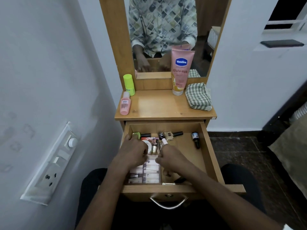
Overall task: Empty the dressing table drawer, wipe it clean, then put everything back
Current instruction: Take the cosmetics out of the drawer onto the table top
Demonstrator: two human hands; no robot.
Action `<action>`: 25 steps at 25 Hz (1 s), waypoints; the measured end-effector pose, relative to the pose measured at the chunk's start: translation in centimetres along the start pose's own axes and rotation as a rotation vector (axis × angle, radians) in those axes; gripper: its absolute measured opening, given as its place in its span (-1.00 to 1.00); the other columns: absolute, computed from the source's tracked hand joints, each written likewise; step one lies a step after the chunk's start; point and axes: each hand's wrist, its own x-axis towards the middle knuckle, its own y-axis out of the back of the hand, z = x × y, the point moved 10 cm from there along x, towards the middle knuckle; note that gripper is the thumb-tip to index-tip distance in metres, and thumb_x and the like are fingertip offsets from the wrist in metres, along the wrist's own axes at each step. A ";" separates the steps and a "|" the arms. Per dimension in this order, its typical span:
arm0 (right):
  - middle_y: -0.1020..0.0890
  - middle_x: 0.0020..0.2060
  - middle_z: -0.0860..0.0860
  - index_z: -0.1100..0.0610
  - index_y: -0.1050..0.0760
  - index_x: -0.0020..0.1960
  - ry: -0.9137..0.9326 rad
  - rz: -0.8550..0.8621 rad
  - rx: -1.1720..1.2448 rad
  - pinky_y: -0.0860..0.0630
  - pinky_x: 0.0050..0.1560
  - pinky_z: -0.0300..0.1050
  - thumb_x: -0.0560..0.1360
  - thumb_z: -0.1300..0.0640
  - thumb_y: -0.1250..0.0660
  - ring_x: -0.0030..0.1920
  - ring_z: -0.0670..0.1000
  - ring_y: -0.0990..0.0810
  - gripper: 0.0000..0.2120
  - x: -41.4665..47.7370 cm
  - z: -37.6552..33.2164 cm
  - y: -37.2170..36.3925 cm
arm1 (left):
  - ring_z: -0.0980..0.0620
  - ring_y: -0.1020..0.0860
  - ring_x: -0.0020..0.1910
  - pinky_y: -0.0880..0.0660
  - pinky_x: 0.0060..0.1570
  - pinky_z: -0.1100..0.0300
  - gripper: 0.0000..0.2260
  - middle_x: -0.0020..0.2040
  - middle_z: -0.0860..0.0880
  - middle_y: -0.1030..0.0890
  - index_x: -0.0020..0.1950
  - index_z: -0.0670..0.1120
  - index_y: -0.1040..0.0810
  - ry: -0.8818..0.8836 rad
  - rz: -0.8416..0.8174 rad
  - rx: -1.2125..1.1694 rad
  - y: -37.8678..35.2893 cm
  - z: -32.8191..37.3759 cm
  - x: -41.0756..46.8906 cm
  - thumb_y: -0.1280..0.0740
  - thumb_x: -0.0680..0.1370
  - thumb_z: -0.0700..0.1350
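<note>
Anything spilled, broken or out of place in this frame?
Nothing spilled or broken. The drawer is simply jumbled: nail polish bottles lie on their sides along the back, and a dark little bottle lies alone at the right.

Both forearms bare, reaching forward, converging toward centre. Left hand (132, 151): knuckles up, fingers curled downward, contents of grip hidden. Right hand (171, 156): fingers curled, gripping pale tube (164, 141) that protrudes from top of fist. Hands near, apart.
</note>
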 end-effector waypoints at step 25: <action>-0.63 0.09 0.22 0.18 -0.46 0.25 -0.090 0.120 1.019 -0.60 -0.18 0.00 0.50 0.28 -0.39 -0.07 0.15 -0.64 -0.67 -3.7 3.7 7.5 | 0.03 -0.63 -0.13 -0.57 -0.10 0.10 -0.80 -0.03 -0.01 -0.69 0.08 -0.07 -0.64 0.373 0.397 -0.914 2.8 -5.0 -2.0 -0.22 0.63 -0.12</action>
